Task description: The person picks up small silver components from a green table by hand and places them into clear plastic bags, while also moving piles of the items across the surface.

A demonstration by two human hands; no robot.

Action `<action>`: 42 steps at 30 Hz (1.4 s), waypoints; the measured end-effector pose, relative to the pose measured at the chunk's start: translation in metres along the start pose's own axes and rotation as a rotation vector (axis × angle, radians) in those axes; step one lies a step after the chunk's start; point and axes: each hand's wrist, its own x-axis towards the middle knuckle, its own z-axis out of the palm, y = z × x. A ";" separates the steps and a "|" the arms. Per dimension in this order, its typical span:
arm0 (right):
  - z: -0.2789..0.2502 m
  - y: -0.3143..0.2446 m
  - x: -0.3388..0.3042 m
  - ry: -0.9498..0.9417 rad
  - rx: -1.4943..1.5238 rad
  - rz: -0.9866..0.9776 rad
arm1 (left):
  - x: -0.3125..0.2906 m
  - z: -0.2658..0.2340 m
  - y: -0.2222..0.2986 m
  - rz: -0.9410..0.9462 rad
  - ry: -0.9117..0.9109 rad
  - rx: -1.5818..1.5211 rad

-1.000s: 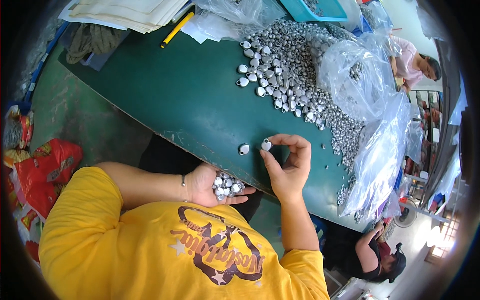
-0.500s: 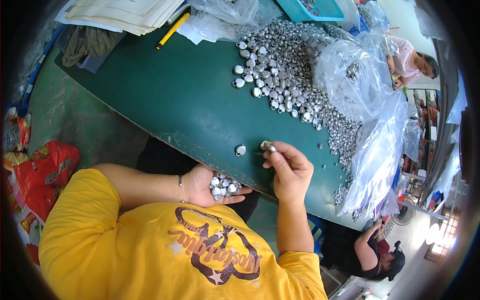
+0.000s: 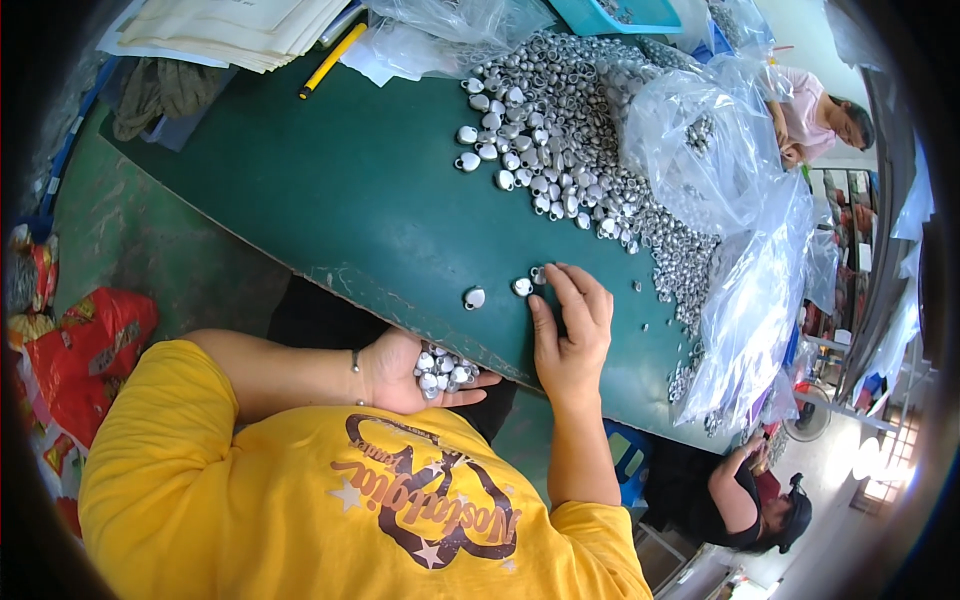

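Note:
My left hand (image 3: 396, 372) lies palm up at the table's front edge, cupped under several small silver heart-shaped metal charms (image 3: 443, 372). Over the green table (image 3: 330, 190), my right hand (image 3: 577, 335) has its thumb and fingers apart, with nothing visible gripped between them. Just left of its thumb sits one shiny heart charm (image 3: 522, 287). A smaller metal piece (image 3: 538, 274) is by the index fingertip; whether the finger touches it I cannot tell. Another heart charm (image 3: 474, 298) rests farther left, apart from these.
A large pile of metal charms (image 3: 560, 140) spreads across the far right, partly under clear plastic bags (image 3: 750, 270). At the back are a teal tray (image 3: 620, 18), a yellow pen-like tool (image 3: 332, 60) and papers (image 3: 230, 30). Two people (image 3: 735, 500) work at the right.
My right hand has let go of the metal pieces it pinched; they now lie on the table. Its fingers have spread. The left hand still cups its charms.

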 end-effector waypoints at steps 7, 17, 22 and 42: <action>0.004 0.001 0.010 0.042 0.037 0.000 | -0.001 0.001 0.001 -0.006 0.017 -0.012; -0.007 -0.004 0.010 0.058 0.031 0.044 | 0.000 0.001 0.001 -0.012 0.000 0.001; 0.009 -0.045 0.002 -0.250 0.057 -0.291 | -0.002 -0.007 -0.002 -0.001 -0.135 -0.139; -0.004 0.014 0.007 0.267 0.402 0.094 | -0.049 0.003 0.020 -0.045 0.268 0.100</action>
